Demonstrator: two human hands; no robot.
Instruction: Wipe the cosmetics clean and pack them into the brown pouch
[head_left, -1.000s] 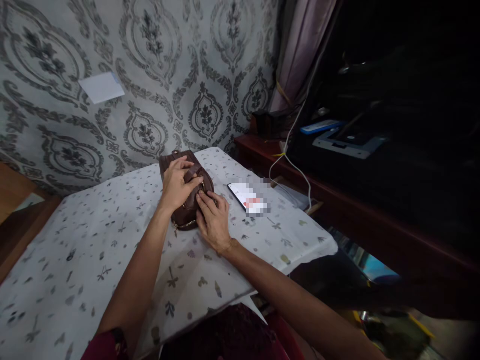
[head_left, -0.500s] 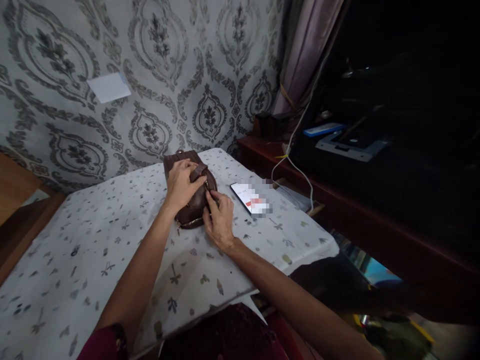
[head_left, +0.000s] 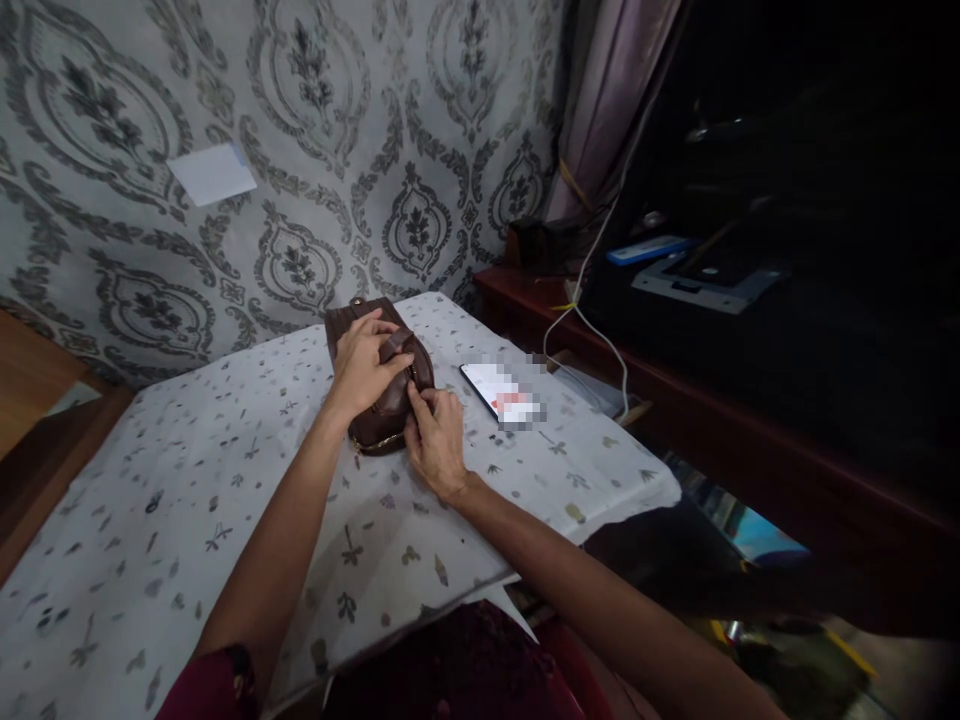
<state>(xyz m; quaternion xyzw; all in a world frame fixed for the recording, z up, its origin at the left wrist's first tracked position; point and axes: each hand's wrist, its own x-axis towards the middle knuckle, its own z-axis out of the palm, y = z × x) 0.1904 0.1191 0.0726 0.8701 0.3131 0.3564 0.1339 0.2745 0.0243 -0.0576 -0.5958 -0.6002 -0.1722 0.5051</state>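
A brown leather-look bag (head_left: 390, 410) with gold-toned zips lies on the cloth-covered table, its far end close to the wall. My left hand (head_left: 365, 365) is wrapped over its upper side, thumb and fingers closed on it beside a short brown strap (head_left: 395, 344). Against the bag's right side, my right hand (head_left: 437, 435) has its thumb and finger pinched at a zip edge. Whatever small part sits between those fingertips is hidden. Along the bag's near end runs a curved zip (head_left: 380, 443), with a small pull hanging at its left corner.
A phone (head_left: 499, 393) with a lit screen lies right of the bag. The patterned white tablecloth (head_left: 225, 480) covers the table. Beyond its right edge stand a dark red wooden desk (head_left: 720, 420) and a hanging white cable (head_left: 600, 345). A white card (head_left: 213, 174) is on the wall.
My right fingertips have shifted slightly up and left along the bag's zip edge. The left hand keeps its hold, and the bag stays nearly in place.
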